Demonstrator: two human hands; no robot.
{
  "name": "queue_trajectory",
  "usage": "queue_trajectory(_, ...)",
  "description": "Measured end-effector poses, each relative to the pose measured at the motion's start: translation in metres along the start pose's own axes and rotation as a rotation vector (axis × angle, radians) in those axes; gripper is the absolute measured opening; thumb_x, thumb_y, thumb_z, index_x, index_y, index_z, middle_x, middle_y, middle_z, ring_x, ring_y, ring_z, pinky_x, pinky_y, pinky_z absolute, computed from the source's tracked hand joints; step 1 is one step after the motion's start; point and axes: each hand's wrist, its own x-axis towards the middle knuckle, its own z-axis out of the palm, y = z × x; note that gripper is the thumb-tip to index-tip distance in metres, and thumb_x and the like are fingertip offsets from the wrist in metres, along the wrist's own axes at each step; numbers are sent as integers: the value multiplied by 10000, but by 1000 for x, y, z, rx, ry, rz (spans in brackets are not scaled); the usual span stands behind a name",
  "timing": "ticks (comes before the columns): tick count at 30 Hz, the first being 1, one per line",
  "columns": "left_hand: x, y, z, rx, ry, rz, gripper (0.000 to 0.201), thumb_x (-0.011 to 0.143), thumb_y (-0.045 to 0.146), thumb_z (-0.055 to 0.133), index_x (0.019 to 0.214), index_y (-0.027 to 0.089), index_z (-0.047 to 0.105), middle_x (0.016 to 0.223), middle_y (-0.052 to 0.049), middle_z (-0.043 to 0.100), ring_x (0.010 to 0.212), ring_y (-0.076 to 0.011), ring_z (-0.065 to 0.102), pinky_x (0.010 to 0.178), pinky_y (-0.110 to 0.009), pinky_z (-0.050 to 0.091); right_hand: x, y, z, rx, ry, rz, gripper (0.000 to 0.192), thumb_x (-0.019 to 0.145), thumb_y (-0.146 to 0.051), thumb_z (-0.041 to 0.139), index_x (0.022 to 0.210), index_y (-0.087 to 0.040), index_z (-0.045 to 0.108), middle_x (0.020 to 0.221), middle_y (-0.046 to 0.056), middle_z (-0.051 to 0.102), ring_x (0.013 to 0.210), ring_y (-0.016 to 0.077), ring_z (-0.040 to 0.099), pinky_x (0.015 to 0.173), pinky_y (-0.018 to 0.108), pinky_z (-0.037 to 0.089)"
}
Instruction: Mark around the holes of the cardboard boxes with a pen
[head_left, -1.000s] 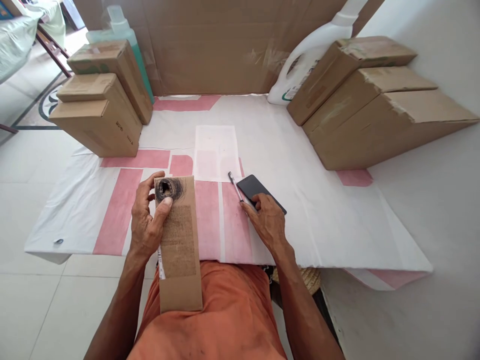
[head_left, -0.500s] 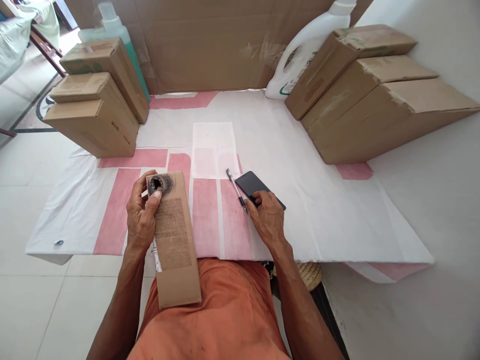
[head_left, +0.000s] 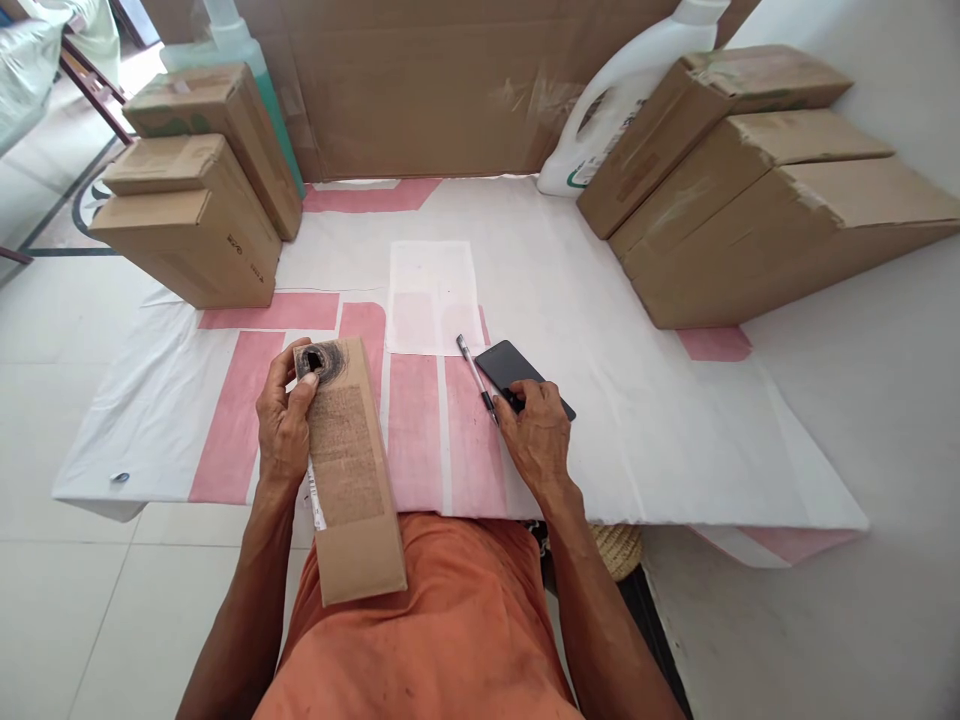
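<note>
1. Since the earlier pictures, the left hand (head_left: 283, 432) has been drawing the cardboard strip (head_left: 347, 468) slightly nearer the body, while the right hand (head_left: 534, 436) has barely shifted.
2. The left hand is gripping the strip near its top, fingers closed around its edge, the thumb pressing beside the dark scribbled hole (head_left: 319, 361); the strip's lower end is resting on the orange-clad lap.
3. The right hand is lying on the white-and-pink sheet (head_left: 637, 420), fingertips curled over the near end of the pen (head_left: 475, 378) and touching the dark phone (head_left: 521, 374); whether it is actually pinching the pen, I cannot tell.
4. Judging from this, picking up the pen is the step in hand; the phone lying just beside it is crowding that grasp.
5. Cardboard boxes (head_left: 195, 215) are standing at the left, more boxes and a white jug (head_left: 615, 110) at the right, well apart.
</note>
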Motion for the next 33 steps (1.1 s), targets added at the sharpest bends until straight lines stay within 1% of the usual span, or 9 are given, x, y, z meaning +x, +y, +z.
queue_trajectory(8,4,-11,-1,6,15,-18,399,931,400,631,1290,244,708,1309,-58,751,1260,-277,675,1089,-383,510,-3,-1,5,-36,30,-9,263,962,-350,543,1097,-173,682,1114,168,644,925,303,647,799,425,540)
queue_trajectory(14,5,-19,-2,-14,16,-36,422,934,407,624,1312,237,702,1335,-55,744,1273,-266,673,1093,-361,501,-5,-3,6,-66,32,-9,292,959,-330,530,1136,-156,682,1129,179,635,939,315,650,794,430,548)
queue_trajectory(18,6,-20,-1,-28,19,-49,416,932,398,628,1305,230,704,1328,-60,743,1274,-266,671,1078,-353,506,-7,-5,6,-85,19,-2,290,965,-322,527,1157,-161,674,1147,181,630,937,312,652,785,428,554)
queue_trajectory(21,6,-20,-1,-8,22,-44,401,941,404,622,1295,237,703,1303,-57,746,1247,-265,679,1064,-357,518,-8,-8,5,-108,4,18,295,971,-309,524,1181,-161,668,1182,183,618,987,316,664,803,426,561)
queue_trajectory(23,6,-19,-1,6,23,-27,395,944,418,625,1286,237,703,1296,-58,746,1244,-266,677,1059,-362,524,-9,-11,2,-140,-14,51,314,972,-311,534,1216,-162,664,1230,186,607,990,316,673,792,421,559)
queue_trajectory(25,5,-18,-1,14,23,-16,390,948,430,628,1280,239,701,1308,-62,742,1262,-268,670,1066,-368,523,-8,-12,-4,-195,-37,116,357,977,-342,557,1262,-153,657,1260,193,594,911,310,681,740,422,546)
queue_trajectory(28,5,-18,-1,3,14,-38,392,945,442,629,1277,243,697,1330,-72,735,1279,-278,665,1086,-377,510,-5,-11,-16,-285,-81,235,492,989,-431,592,1356,-104,621,1305,240,568,810,318,690,678,437,518)
queue_trajectory(30,4,-17,-1,-9,11,-51,399,937,445,633,1274,240,695,1334,-79,730,1279,-285,663,1090,-383,503,-2,-8,-24,-325,-123,284,589,996,-506,608,1404,-82,597,1376,276,539,850,357,715,689,453,519)
queue_trajectory(33,4,-15,0,-29,9,-51,393,932,433,635,1266,237,702,1293,-75,736,1250,-282,663,1071,-378,508,5,-3,-35,-358,-192,313,661,979,-609,639,1391,-93,613,1402,267,548,942,399,736,734,461,528)
